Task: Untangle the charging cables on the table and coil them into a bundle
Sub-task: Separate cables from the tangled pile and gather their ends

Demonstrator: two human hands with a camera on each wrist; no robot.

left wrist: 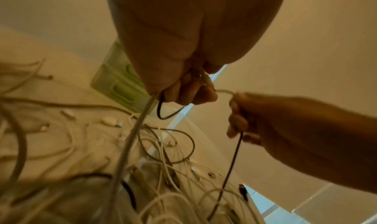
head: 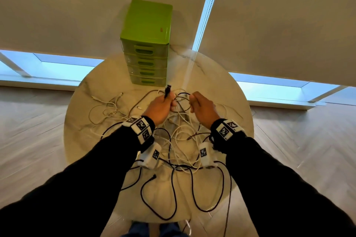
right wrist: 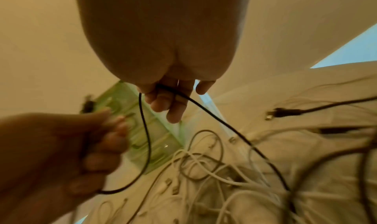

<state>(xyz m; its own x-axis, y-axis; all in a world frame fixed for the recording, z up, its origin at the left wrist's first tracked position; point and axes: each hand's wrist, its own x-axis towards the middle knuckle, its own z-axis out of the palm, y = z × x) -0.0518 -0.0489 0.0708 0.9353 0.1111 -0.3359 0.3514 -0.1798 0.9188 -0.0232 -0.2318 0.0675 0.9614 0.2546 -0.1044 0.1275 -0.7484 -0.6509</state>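
Note:
A tangle of white and black charging cables (head: 179, 136) lies across the round marble table (head: 81, 121). My left hand (head: 161, 107) grips a black cable, and its USB plug (head: 168, 89) sticks up above the fist. My right hand (head: 201, 107) grips the same black cable (right wrist: 146, 135) a short way along, so a loop hangs between the two hands. In the left wrist view the left hand (left wrist: 183, 88) also holds a grey-white cable (left wrist: 132, 138) that runs down to the pile. Both hands are raised above the table's middle.
A green plastic drawer unit (head: 147, 44) stands at the table's far edge, just beyond the hands. Black cable loops (head: 173, 198) trail over the near edge. Window blinds (head: 269, 15) hang behind the table, and wood flooring surrounds it.

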